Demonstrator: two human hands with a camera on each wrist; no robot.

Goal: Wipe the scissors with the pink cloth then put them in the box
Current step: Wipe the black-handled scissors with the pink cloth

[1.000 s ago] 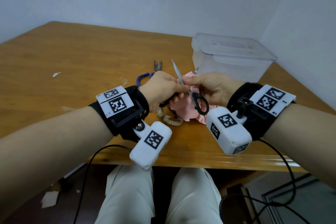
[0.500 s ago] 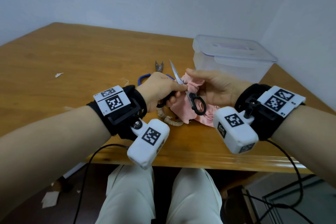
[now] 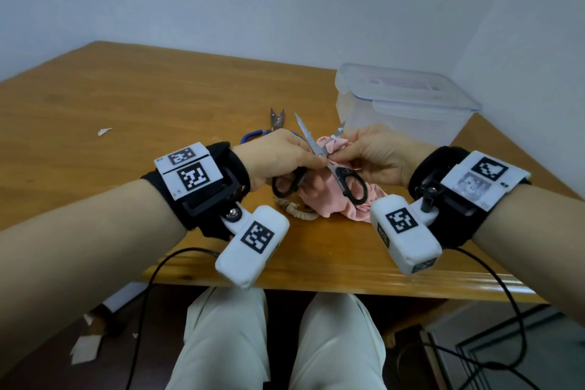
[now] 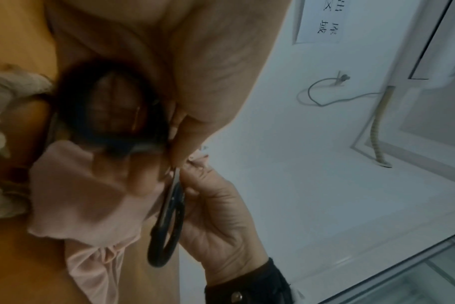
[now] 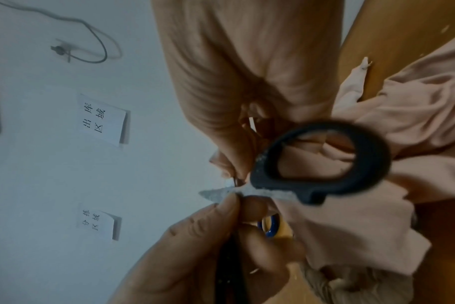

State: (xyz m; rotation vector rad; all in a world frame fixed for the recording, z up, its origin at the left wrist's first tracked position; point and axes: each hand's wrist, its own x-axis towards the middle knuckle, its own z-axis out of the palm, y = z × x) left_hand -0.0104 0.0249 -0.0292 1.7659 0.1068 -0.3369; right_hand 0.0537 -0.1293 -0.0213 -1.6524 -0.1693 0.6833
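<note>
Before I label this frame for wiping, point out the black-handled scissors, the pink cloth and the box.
black-handled scissors [image 3: 352, 184]: head view, right handle loop.
pink cloth [image 3: 329, 203]: head view, lower fold.
box [image 3: 411, 123]: head view, front wall.

Scissors [image 3: 319, 153]: my left hand [image 3: 278, 158] covers one black loop; the second blade lies buried in the pink cloth [image 3: 329, 199] under my right hand [image 3: 376, 152].
Blue-handled tool [image 3: 253, 135]: beyond my left knuckles, mostly hidden.
Box [image 3: 408, 104]: contents too hazy to tell.
Left wrist view: loop nearest my palm is blurred.
</note>
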